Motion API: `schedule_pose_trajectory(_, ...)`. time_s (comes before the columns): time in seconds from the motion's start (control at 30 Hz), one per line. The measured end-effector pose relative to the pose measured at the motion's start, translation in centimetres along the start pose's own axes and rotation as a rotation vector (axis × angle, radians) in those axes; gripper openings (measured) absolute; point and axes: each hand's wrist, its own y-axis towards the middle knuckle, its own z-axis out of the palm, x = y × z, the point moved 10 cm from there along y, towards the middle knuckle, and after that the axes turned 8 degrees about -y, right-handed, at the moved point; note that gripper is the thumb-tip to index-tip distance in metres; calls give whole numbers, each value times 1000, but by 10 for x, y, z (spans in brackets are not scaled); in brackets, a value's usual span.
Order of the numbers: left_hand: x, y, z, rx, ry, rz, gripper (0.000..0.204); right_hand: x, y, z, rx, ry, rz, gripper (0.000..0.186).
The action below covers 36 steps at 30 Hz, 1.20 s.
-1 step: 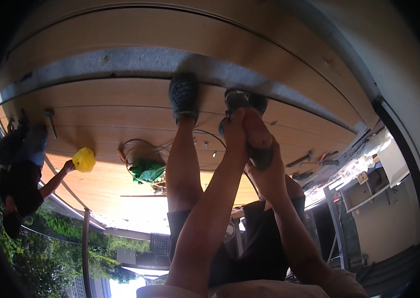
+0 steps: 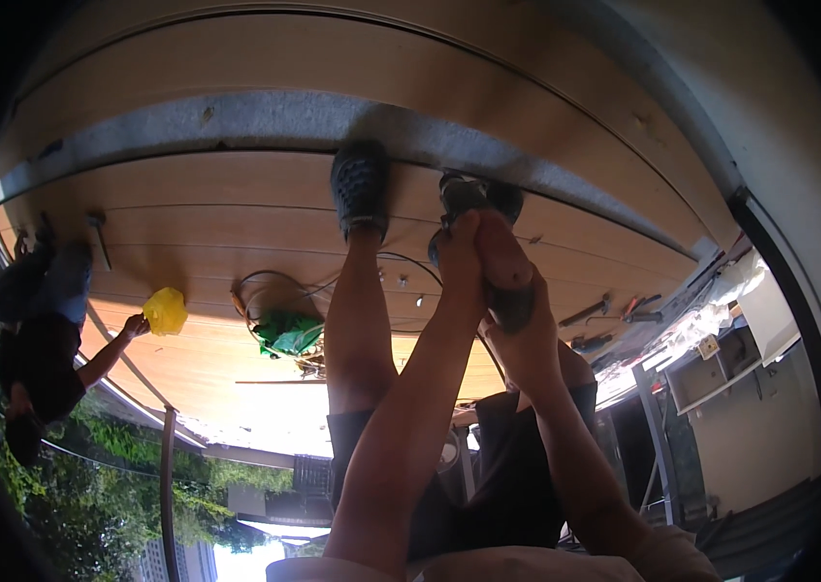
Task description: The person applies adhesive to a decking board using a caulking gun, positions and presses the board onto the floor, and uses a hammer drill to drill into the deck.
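Both my hands are closed round a red and dark power tool [image 2: 502, 254] held out in front of my right leg. My left hand [image 2: 463, 250] grips it along its left side, near the dark front end. Lower down, my right hand [image 2: 531, 335] wraps its dark rear end; some fingers are hidden behind it. The tool's exact kind cannot be made out. Its front end points at the plank surface near my right shoe [image 2: 505, 199], which it partly covers. A black cable [image 2: 414, 260] runs behind my left forearm.
My left shoe [image 2: 360, 184] rests on wood-look planks [image 2: 187, 179] beside a grey strip [image 2: 265, 121]. A green bag [image 2: 289, 333] lies near the cable. Hand tools [image 2: 587, 310] lie at right, a hammer [image 2: 99, 241] at left. Another person [image 2: 49, 349] holds a yellow rounded thing [image 2: 166, 311].
The other person's hand and the yellow thing have shifted very slightly to the right. My hands and the power tool stay in place.
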Motion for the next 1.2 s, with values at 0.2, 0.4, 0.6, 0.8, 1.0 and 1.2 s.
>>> schedule_pose_trajectory(0.2, 3, 6, -8, 36, -66, -37, 53, 4, -3, 5, -23, -36, 12, 89)
schedule_pose_trajectory(0.4, -4, 1, -7, 4, 8, -25, 44, 0, -4, 10, -34, -42, 41, 88)
schedule_pose_trajectory(0.6, -8, -12, -6, -5, -52, -116, 49, 10, -3, 10, -16, -43, 24, 85)
schedule_pose_trajectory(0.8, -1, 1, -11, 82, -100, -120, 51, 8, -7, 13, -70, -38, -29, 84)
schedule_pose_trajectory(1.0, -4, -4, -8, 40, -30, -53, 45, 5, -6, 13, -62, 0, 6, 84)
schedule_pose_trajectory(1.2, -4, 2, -9, 123, -55, -104, 55, 10, -7, 15, -62, -36, 2, 84)
